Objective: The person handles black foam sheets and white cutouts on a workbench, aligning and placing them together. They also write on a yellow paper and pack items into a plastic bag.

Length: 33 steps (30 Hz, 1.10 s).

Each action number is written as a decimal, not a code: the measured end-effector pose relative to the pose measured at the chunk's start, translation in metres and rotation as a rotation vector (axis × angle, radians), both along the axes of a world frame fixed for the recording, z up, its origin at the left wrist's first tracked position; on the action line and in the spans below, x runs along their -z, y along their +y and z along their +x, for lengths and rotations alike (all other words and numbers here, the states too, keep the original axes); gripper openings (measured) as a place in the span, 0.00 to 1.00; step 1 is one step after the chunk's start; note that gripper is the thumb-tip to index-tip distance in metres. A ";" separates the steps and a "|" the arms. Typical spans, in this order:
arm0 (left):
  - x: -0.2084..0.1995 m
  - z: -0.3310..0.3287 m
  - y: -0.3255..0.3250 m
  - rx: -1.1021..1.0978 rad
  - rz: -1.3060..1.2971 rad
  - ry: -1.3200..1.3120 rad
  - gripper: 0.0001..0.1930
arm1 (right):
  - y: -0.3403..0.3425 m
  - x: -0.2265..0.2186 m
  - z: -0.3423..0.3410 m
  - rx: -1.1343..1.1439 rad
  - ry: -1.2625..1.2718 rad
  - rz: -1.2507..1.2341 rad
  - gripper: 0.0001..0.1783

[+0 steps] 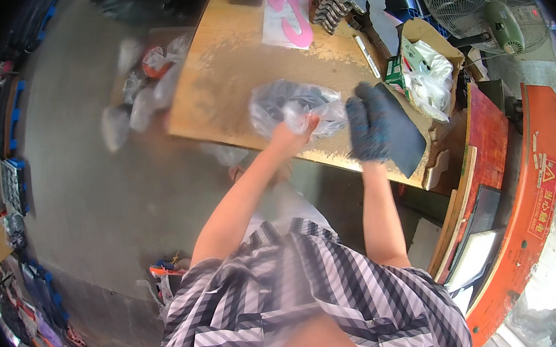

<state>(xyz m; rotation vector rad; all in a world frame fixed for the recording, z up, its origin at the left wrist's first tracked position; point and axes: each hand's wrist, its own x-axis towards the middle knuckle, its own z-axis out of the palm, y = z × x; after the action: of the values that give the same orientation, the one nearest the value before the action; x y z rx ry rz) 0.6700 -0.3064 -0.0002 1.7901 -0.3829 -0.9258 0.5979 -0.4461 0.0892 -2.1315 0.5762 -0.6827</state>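
My bare left hand [293,138] is closed on the gathered end of a clear plastic bag [270,103] at the table's near edge. Something grey shows through the bag, too blurred to name. My right hand [367,123], in a dark knitted glove, is just to the right of the bag with its fingers stretched out, and I see nothing in it. Partly behind the glove, a dark grey flat piece [404,136] lies on the wooden table [214,78].
Pink cut-outs [291,9] on paper, a white marker [367,56] and stacked grey pieces [332,8] occupy the table's far part. A cardboard box [426,66] with plastic bags stands right, near a fan [502,18]. Plastic-wrapped items [148,96] sit left of the table; an orange panel [533,214] curves at right.
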 end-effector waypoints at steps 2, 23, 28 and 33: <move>0.002 0.003 0.000 0.062 0.005 -0.034 0.33 | -0.015 0.010 0.008 -0.026 0.178 0.109 0.21; -0.007 0.015 -0.015 -0.004 0.003 -0.545 0.12 | -0.030 0.128 -0.008 -0.586 0.222 0.467 0.22; 0.011 0.027 -0.041 -0.281 -0.107 -0.735 0.06 | -0.014 0.149 -0.017 -0.634 0.240 0.524 0.23; 0.010 0.021 -0.049 -0.211 -0.023 -0.751 0.09 | -0.018 0.140 -0.004 -0.401 0.192 0.938 0.23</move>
<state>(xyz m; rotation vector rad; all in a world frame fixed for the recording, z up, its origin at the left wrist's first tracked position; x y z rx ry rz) 0.6907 -0.3553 -0.0102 2.0636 -0.6498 -0.0706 0.5939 -0.4637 -0.0505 -1.3509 0.4237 0.0489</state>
